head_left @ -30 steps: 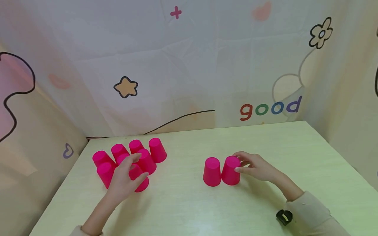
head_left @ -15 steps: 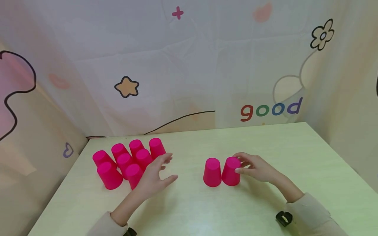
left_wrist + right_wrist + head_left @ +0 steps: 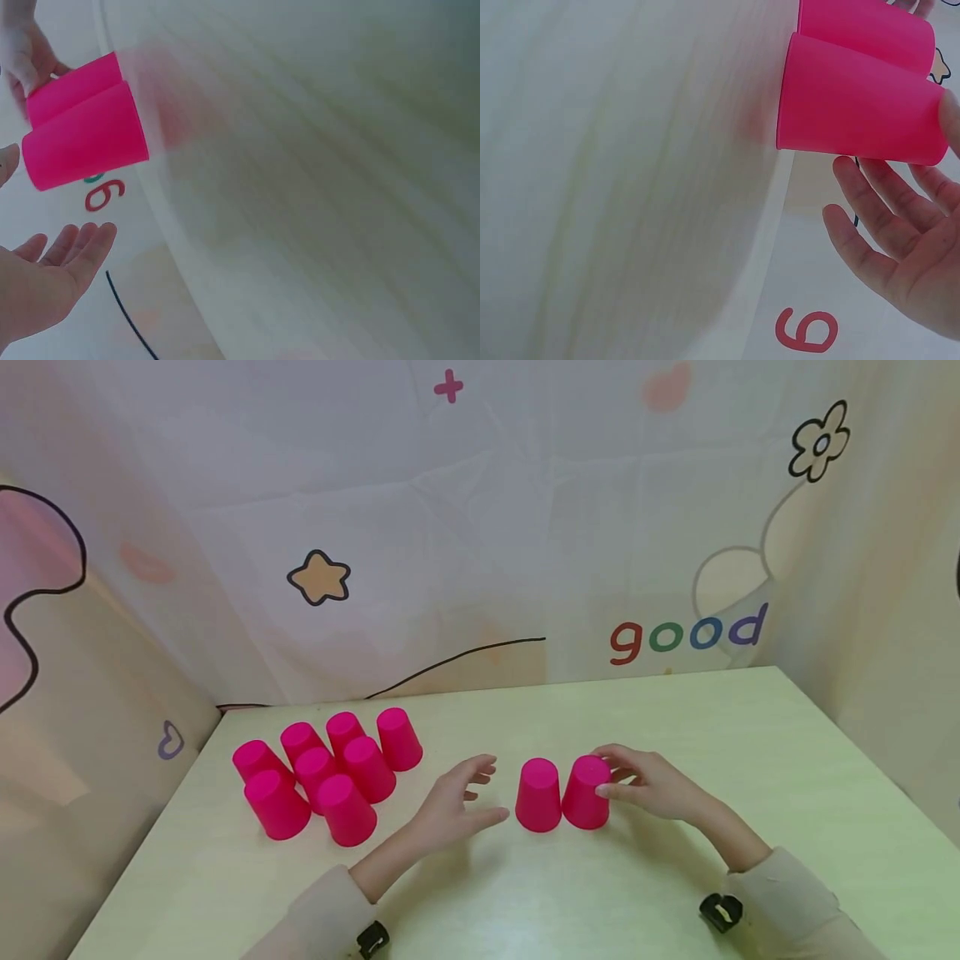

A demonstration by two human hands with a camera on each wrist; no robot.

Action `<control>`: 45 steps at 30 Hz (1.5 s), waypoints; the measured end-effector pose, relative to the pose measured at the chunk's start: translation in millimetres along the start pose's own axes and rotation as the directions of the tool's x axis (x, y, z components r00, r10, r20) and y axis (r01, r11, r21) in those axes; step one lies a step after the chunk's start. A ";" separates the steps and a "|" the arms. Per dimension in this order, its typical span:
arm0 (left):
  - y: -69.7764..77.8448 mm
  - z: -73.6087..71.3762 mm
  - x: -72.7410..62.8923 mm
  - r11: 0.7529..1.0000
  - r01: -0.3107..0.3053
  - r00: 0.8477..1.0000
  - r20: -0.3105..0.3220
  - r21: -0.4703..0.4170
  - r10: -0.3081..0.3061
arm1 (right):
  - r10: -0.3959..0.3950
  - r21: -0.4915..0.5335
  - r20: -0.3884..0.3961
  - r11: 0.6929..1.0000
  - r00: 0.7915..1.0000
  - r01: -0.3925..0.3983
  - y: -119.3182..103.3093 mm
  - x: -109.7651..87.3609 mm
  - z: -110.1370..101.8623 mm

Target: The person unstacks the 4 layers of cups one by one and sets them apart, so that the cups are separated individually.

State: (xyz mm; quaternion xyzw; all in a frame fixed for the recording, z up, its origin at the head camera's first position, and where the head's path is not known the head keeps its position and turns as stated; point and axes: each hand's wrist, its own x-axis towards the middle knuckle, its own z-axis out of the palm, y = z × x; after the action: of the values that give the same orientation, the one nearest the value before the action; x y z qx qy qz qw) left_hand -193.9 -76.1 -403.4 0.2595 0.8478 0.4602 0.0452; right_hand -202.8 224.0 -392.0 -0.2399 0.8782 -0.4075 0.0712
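Observation:
Two pink cups stand upside down side by side near the middle of the table: a left cup (image 3: 538,796) and a right cup (image 3: 586,793). My right hand (image 3: 651,787) holds the right cup from its outer side, thumb on the near face and fingers round the back. In the right wrist view the thumb (image 3: 949,120) lies against the cup near its top end. My left hand (image 3: 455,804) is empty, fingers spread and thumb apart, just left of the left cup. The left wrist view shows its palm (image 3: 45,289) turned toward that cup.
Several more pink cups (image 3: 347,811) stand upside down in a loose cluster on the left of the pale table (image 3: 487,910). A printed cloth (image 3: 480,568) hangs behind the table. Black clips (image 3: 722,912) show at both sleeves.
My left hand has moved right, from over the cup cluster to beside the left cup of the pair. The right hand and the cups have stayed in place.

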 end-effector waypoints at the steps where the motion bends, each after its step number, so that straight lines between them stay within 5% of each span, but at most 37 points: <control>1: 0.1 2.7 3.3 1.000 0.000 1.000 0.004 -0.008 0.000 | -0.002 -0.001 -0.001 1.000 1.000 0.002 0.0 0.1 -0.2; 12: 7.8 27.9 26.1 1.000 0.023 0.999 0.041 0.010 -0.023 | 0.004 -0.004 -0.006 1.000 1.000 -0.004 -1.3 0.7 0.3; 24: 10.5 33.1 35.2 0.999 0.019 1.000 0.024 0.029 -0.019 | -0.017 -0.010 -0.002 1.000 1.000 0.017 -0.1 1.8 0.6; 45: 11.8 3.2 1.3 0.996 -0.035 0.999 -0.028 0.078 0.037 | -0.008 0.001 -0.002 1.000 1.000 0.008 -0.8 -0.8 -1.0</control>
State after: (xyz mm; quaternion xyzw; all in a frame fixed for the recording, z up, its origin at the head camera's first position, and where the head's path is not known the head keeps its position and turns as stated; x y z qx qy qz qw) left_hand -189.3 -67.9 -395.5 0.2696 0.8608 0.4315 0.0143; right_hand -202.1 224.7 -390.8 -0.2432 0.8770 -0.4086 0.0689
